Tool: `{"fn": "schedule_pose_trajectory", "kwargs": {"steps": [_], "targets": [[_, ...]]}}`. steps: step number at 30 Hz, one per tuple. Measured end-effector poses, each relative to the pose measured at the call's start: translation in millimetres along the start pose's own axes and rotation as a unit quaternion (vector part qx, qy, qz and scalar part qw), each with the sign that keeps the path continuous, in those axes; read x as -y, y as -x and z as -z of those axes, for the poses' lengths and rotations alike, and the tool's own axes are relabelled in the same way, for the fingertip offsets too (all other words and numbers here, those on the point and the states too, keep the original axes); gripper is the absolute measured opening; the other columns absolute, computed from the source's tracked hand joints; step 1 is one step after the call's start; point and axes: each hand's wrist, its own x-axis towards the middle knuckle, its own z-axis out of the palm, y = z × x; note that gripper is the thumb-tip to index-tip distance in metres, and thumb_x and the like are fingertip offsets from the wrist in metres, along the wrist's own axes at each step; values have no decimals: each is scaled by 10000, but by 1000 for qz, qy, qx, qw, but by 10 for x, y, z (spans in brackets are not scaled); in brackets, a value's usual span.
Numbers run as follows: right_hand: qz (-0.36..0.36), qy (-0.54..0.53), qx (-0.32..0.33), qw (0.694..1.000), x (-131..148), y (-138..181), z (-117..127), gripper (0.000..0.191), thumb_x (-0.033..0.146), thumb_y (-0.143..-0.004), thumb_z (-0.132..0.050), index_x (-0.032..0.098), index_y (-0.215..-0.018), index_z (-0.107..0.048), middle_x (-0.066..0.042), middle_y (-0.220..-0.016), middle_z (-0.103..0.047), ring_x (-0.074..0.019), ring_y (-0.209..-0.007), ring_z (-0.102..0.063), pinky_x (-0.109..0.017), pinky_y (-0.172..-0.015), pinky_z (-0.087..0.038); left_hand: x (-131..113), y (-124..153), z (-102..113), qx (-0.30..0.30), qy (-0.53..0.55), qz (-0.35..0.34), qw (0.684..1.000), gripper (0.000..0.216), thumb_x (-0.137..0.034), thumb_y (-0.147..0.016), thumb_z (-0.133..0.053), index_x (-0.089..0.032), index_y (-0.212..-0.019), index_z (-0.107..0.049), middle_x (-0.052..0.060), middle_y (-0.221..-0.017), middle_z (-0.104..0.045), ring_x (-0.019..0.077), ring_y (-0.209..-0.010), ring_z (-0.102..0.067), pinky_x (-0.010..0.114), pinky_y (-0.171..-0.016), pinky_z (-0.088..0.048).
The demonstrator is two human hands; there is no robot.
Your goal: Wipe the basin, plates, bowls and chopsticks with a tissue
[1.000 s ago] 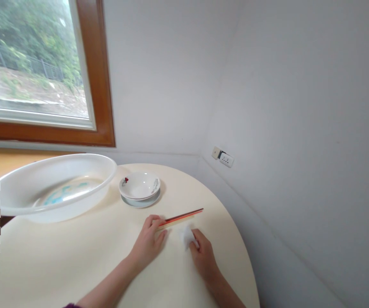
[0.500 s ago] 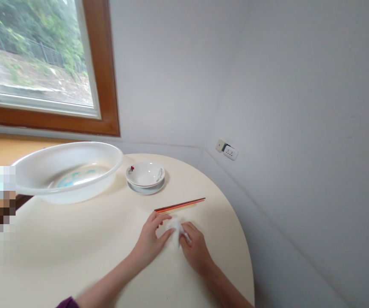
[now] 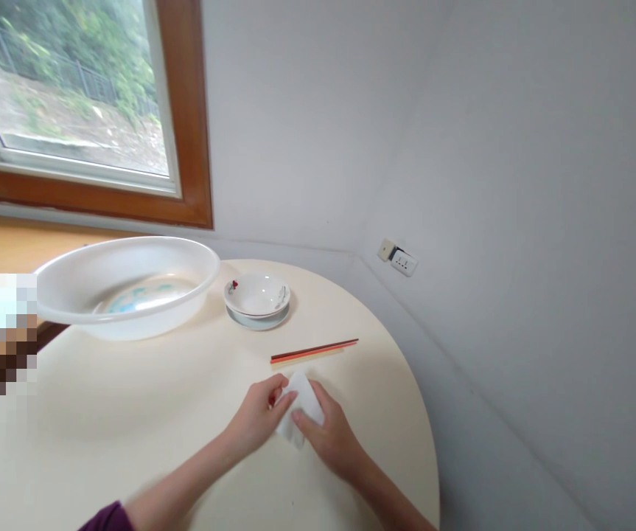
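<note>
A small white tissue (image 3: 300,402) lies partly unfolded on the round cream table (image 3: 130,428), held between both hands. My left hand (image 3: 256,420) pinches its left edge with thumb and fingertips. My right hand (image 3: 329,435) lies over its right side with fingers curled on it. A bundle of red and dark chopsticks (image 3: 314,350) rests on the table just beyond the hands, untouched.
A large white plastic basin (image 3: 74,284) with a little water stands at the back left. Two stacked white bowls (image 3: 258,299) sit beside it. The table's edge curves close to the grey wall on the right, which carries a socket (image 3: 404,261). A window is behind.
My left hand left the chopsticks and joined the right hand at the tissue. The crumpled tissue has been spread out between the two hands. The view shifted slightly.
</note>
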Motion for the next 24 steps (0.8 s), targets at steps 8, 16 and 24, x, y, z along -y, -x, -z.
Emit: {"fn": "schedule_pose_trajectory", "kwargs": {"steps": [8,16,24], "targets": [[-17,21,8,1000,-53,-25,221,222,316,-768,-530,151,-898,-602,-34,-822,-631,-172,-737,-569,-262,-633,-450,-13,49,65,71,50,38,996,252,-412,-735,-517,-160,-725,-516,-96,-470,-295,85,-468,-274,220,-465,-226],[-69,151,9,986,-317,-29,651,370,290,-744,-513,180,-1095,-552,-82,-1082,-627,-220,-940,-591,-347,-835,-447,38,73,72,97,41,51,993,193,-352,-752,-496,-164,-769,-537,-82,-473,-373,89,-460,-357,206,-467,-275],[-13,483,-118,867,-557,-107,975,466,258,-769,-495,152,-1222,-477,-154,-1153,-576,-300,-1074,-522,-458,-885,-388,93,246,408,45,-66,35,996,246,-374,-779,-458,-177,-633,-475,-69,-506,-353,89,-501,-323,213,-490,-270]]}}
